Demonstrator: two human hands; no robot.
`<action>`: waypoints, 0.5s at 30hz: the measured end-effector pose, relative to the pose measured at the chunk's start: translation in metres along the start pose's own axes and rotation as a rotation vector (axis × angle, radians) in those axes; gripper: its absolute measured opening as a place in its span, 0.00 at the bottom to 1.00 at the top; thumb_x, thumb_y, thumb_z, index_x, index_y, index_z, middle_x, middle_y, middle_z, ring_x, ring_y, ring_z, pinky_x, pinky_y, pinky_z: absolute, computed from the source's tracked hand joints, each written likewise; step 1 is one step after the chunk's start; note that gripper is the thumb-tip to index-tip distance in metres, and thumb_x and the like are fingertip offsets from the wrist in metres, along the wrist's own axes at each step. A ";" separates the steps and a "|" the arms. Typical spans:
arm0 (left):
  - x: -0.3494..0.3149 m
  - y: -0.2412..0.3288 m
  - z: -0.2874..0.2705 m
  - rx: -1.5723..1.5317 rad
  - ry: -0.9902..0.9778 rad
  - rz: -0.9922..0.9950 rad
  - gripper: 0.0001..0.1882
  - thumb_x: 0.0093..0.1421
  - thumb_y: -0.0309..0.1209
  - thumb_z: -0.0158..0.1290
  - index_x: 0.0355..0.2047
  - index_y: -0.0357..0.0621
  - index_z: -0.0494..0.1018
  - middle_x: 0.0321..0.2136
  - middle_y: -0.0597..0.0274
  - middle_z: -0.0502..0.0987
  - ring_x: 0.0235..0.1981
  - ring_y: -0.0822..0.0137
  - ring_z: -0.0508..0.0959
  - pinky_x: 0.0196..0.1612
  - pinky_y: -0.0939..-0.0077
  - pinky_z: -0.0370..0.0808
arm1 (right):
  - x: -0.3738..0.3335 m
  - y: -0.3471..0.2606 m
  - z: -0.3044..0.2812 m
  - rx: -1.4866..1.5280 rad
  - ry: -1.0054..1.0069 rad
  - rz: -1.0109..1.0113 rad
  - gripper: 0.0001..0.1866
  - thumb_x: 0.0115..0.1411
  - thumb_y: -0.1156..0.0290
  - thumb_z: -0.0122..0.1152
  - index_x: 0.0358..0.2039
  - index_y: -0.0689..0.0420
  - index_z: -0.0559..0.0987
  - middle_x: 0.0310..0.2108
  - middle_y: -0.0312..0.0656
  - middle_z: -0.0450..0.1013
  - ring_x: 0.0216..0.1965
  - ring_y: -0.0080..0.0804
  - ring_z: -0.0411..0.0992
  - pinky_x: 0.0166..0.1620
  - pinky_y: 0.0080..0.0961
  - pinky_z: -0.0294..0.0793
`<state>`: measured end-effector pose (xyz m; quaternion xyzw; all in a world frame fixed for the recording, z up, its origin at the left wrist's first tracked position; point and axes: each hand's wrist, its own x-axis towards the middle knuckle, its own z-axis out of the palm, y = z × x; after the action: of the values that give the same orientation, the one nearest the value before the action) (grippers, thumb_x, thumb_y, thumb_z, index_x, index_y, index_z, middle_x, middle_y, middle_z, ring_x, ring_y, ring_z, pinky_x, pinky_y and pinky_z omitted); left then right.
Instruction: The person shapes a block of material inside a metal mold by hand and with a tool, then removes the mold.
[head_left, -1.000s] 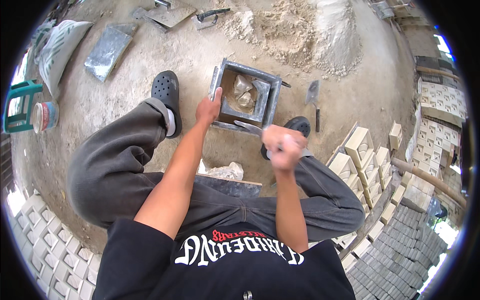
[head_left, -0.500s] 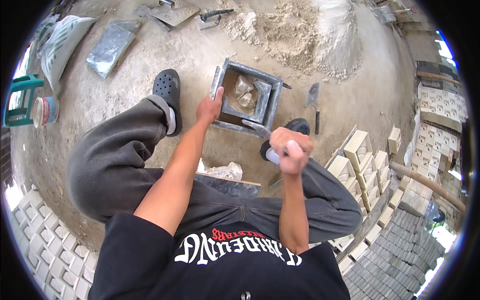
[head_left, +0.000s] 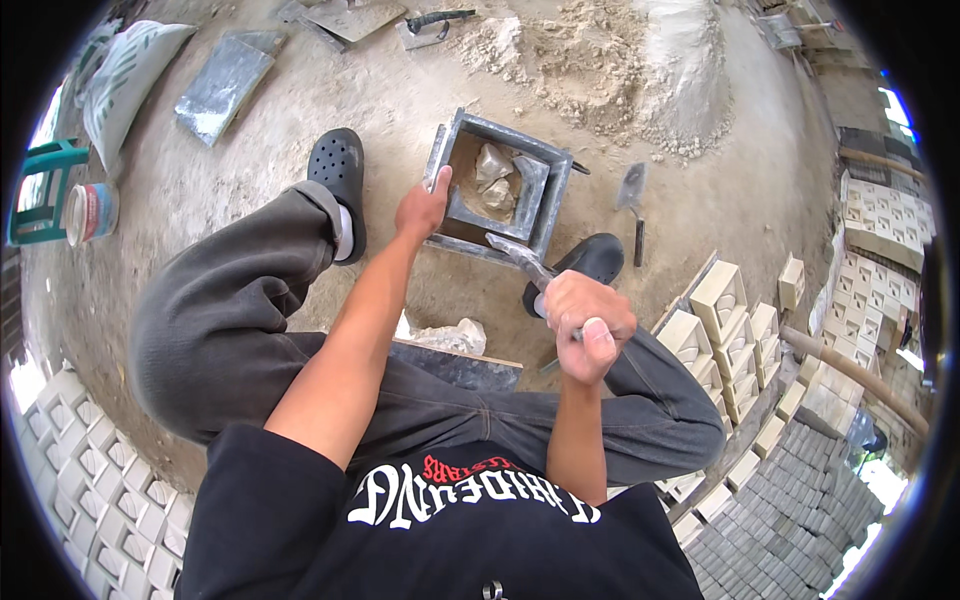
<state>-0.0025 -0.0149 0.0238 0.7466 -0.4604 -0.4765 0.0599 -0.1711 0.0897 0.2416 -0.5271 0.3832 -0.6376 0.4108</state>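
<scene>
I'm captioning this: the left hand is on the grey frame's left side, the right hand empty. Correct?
The right hand isn't empty: in the head view it grips a bladed tool. The left hand is indeed on the left side of the grey frame.

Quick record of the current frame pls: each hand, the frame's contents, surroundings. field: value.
left_hand: at the left side of the square gray frame, thumb up; fingers partly hidden
right_hand: closed around a metal-bladed tool, its tip at the frame's near side
frame_contents: pale lumps
right_of_frame: trowel lying on the ground
beyond_frame: powder heap, toward the right
far_left: green stool, bucket beside it
lower_right: cream hollow blocks, stacked
</scene>
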 end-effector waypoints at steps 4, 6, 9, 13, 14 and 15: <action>-0.001 0.007 0.006 0.012 -0.003 -0.039 0.48 0.58 0.70 0.30 0.51 0.36 0.73 0.46 0.39 0.75 0.52 0.45 0.73 0.55 0.57 0.67 | -0.005 0.027 -0.008 -0.044 -0.019 0.056 0.18 0.51 0.69 0.47 0.08 0.62 0.63 0.10 0.39 0.61 0.13 0.28 0.59 0.19 0.25 0.57; 0.001 0.002 0.002 -0.028 -0.066 -0.006 0.47 0.58 0.70 0.31 0.53 0.38 0.71 0.48 0.39 0.75 0.53 0.45 0.72 0.56 0.57 0.66 | 0.006 0.015 -0.007 -0.057 -0.004 0.096 0.18 0.51 0.68 0.46 0.08 0.61 0.63 0.09 0.39 0.60 0.12 0.28 0.58 0.19 0.25 0.57; 0.004 -0.003 0.002 -0.002 -0.022 -0.013 0.47 0.57 0.70 0.31 0.55 0.39 0.70 0.49 0.39 0.74 0.53 0.46 0.72 0.56 0.58 0.66 | 0.008 0.001 0.002 0.008 -0.028 0.009 0.18 0.51 0.69 0.46 0.07 0.61 0.62 0.09 0.38 0.60 0.11 0.28 0.58 0.19 0.25 0.58; -0.004 0.007 0.003 0.018 -0.004 -0.036 0.48 0.57 0.70 0.31 0.56 0.39 0.69 0.49 0.39 0.74 0.54 0.46 0.72 0.57 0.59 0.66 | 0.004 0.027 0.002 0.006 0.002 0.022 0.18 0.51 0.68 0.47 0.07 0.60 0.63 0.08 0.37 0.60 0.11 0.28 0.59 0.19 0.25 0.59; -0.003 0.005 0.003 0.000 -0.019 -0.024 0.48 0.57 0.70 0.31 0.55 0.38 0.69 0.49 0.39 0.74 0.54 0.46 0.72 0.57 0.59 0.66 | 0.007 0.029 0.002 -0.031 -0.003 0.080 0.18 0.51 0.68 0.48 0.07 0.60 0.63 0.08 0.37 0.59 0.11 0.29 0.59 0.19 0.25 0.59; -0.002 0.005 0.004 -0.017 -0.034 -0.012 0.48 0.57 0.70 0.31 0.55 0.38 0.70 0.49 0.38 0.74 0.54 0.45 0.72 0.57 0.59 0.65 | 0.007 0.023 0.000 -0.043 0.010 0.092 0.18 0.51 0.67 0.48 0.07 0.60 0.63 0.08 0.37 0.59 0.11 0.29 0.59 0.19 0.25 0.59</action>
<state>-0.0090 -0.0145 0.0255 0.7405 -0.4528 -0.4935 0.0556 -0.1694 0.0747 0.2229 -0.5146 0.4226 -0.6123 0.4263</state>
